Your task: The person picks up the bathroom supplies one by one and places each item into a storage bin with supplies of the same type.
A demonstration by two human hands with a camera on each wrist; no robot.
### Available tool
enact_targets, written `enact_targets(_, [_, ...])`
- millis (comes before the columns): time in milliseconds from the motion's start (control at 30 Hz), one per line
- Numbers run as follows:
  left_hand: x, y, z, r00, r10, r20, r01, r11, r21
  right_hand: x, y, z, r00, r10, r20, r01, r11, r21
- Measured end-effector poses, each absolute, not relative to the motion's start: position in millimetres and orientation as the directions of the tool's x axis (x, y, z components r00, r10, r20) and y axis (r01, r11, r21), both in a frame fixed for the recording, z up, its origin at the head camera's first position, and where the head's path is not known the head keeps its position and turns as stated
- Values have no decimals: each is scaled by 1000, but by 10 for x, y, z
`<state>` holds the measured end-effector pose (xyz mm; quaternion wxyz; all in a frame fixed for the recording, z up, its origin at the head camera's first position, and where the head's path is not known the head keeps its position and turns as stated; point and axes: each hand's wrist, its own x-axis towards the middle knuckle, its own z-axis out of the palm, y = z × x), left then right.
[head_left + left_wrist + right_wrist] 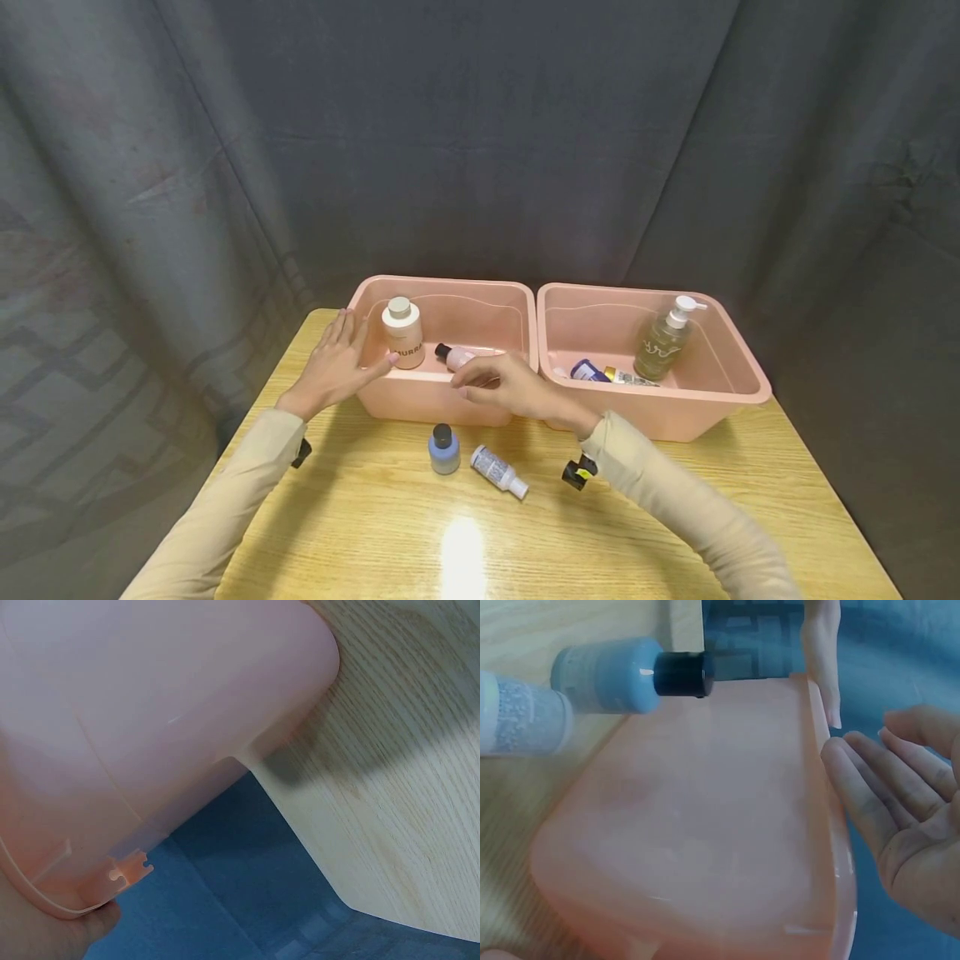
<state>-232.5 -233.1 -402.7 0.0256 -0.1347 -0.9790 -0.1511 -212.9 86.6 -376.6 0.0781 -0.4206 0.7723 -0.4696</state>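
Note:
Fingers extended, my left hand rests on the left corner of the left pink bin; its thumb lies over the front rim, beside a white bottle. In the left wrist view part of this hand touches the rim. My right hand hovers at the same bin's front rim, fingers loosely bent and holding nothing. Behind it a small pink bottle with a black cap lies in the bin, partly hidden. The right wrist view shows this hand's fingers apart from the thumb.
On the wooden table, a blue bottle with a black cap stands before the left bin, and a white printed bottle lies nearby. The right pink bin holds a green pump bottle, a dark blue container and a tube.

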Motion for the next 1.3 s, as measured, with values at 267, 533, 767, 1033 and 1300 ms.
enact_targets(267, [-2328, -2326, -4028, -964, 252, 89, 267, 917, 295, -2080, 858, -3875, -593, -773, 227, -573, 207, -793])
enact_targets(533, [-2323, -2323, -4018, -962, 255, 92, 271, 917, 293, -2052, 836, -3967, -548, -814, 194, -589, 211, -780])
enact_targets(767, [-2332, -2327, -4031, -963, 254, 93, 271, 919, 286, -2002, 822, -4031, -537, -827, 163, -613, 251, -749])
enact_targets(1033, [-2337, -2322, -4032, -963, 252, 93, 268, 923, 278, -1972, 802, -4168, -551, -824, 129, -609, 292, -737])
enact_targets(1300, [-2341, -2326, -4026, -963, 252, 92, 268, 923, 277, -1983, 767, -4312, -579, -804, 137, -608, 313, -730])
